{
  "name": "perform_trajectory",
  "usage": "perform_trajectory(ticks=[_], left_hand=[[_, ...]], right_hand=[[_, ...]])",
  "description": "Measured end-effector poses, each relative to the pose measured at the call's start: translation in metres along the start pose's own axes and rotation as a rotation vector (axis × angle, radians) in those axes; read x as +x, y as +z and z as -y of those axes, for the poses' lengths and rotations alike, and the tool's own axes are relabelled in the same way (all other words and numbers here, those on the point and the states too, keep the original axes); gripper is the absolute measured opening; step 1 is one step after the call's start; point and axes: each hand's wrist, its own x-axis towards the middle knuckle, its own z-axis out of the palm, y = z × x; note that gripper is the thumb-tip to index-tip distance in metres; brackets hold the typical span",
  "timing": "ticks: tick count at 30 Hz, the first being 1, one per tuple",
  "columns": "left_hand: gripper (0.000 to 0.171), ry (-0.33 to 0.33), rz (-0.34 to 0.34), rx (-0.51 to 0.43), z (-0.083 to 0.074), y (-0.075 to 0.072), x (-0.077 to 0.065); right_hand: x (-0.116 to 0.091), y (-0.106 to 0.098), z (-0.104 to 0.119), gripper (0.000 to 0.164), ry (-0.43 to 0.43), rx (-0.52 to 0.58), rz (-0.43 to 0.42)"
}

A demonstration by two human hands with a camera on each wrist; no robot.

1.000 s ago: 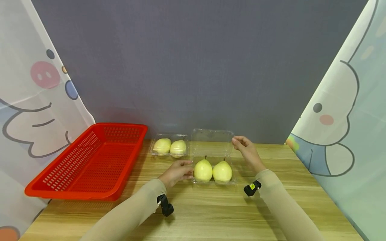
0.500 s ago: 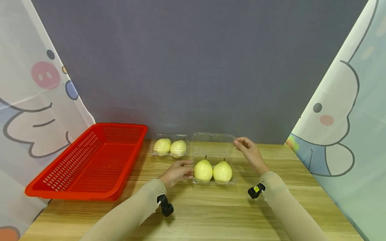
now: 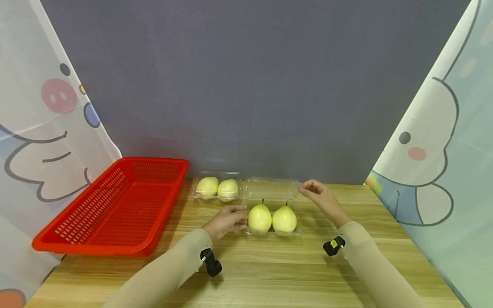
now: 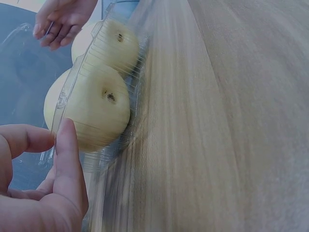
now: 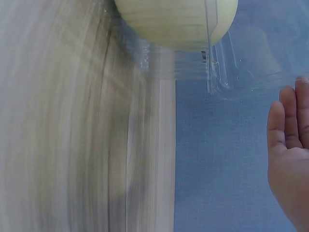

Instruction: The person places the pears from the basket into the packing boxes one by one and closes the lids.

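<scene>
In the head view, a clear plastic clamshell [image 3: 297,233] holds two yellow-green pears [image 3: 259,218], side by side with stems up. Its raised lid [image 3: 272,188] tilts back behind the fruit. My left hand [image 3: 227,221] pinches the left rim between thumb and finger, which the left wrist view shows close up. At the lid's right corner, my right hand [image 3: 322,199] pinches the edge with its fingertips. The right wrist view shows several fingers [image 5: 276,126] at the lid's edge; the thumb is out of sight there.
Behind my left hand stands another clamshell [image 3: 197,195], closed over two pears [image 3: 207,188]. A red perforated basket [image 3: 90,249] occupies the left of the wooden table [image 3: 262,273]. A grey backdrop [image 3: 246,85] rises along the table's far edge.
The lid's upper edge has come down, tilting forward toward the pears. My right hand has moved slightly right and down with it. My left hand and the pears have stayed put.
</scene>
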Motion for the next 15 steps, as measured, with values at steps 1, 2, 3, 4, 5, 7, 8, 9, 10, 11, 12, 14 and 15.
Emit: perform_trajectory(ticks=[1,2,3,4,5,7,8,9,10,11,12,14,15], left_hand=[[0.054,-0.001,-0.001,-0.002,0.0,0.0,0.0],[0.054,-0.002,-0.002,-0.004,0.0,0.0,0.0],[0.054,0.0,0.0,-0.004,0.0,0.0,0.0],[0.054,0.002,0.001,-0.003,0.0,0.0,0.0],[0.054,0.001,0.001,-0.004,0.001,0.0,0.001],[0.054,0.0,0.004,-0.007,0.0,0.0,0.001],[0.054,0.0,0.003,-0.007,0.0,0.0,0.001],[0.054,0.004,0.005,-0.003,0.001,0.0,0.002],[0.054,0.0,0.002,-0.004,0.0,0.0,0.002],[0.054,-0.004,-0.001,-0.005,0.001,0.0,0.002],[0.054,-0.005,-0.003,-0.004,0.001,0.0,0.003],[0.054,-0.006,-0.006,-0.001,0.001,0.0,0.003],[0.054,-0.006,-0.007,-0.001,0.002,0.0,0.003]], right_hand=[[-0.001,-0.001,0.0,0.039,0.0,-0.002,0.009],[-0.002,-0.001,0.0,0.04,0.001,-0.004,0.016],[-0.003,-0.002,0.0,0.039,-0.002,-0.018,0.02],[-0.003,-0.003,-0.001,0.039,-0.007,-0.023,0.027],[-0.004,-0.003,-0.001,0.038,-0.012,-0.024,0.034],[-0.005,-0.004,-0.001,0.036,-0.021,-0.032,0.047],[-0.006,-0.005,-0.001,0.034,-0.026,-0.038,0.052],[-0.007,-0.005,-0.001,0.033,-0.032,-0.041,0.059],[-0.007,-0.005,-0.001,0.032,-0.037,-0.036,0.067],[-0.008,-0.005,-0.001,0.031,-0.038,-0.043,0.072],[-0.009,-0.005,0.0,0.03,-0.041,-0.051,0.079],[-0.011,-0.005,0.001,0.029,-0.036,-0.059,0.097],[-0.012,-0.004,0.001,0.028,-0.037,-0.065,0.108]])
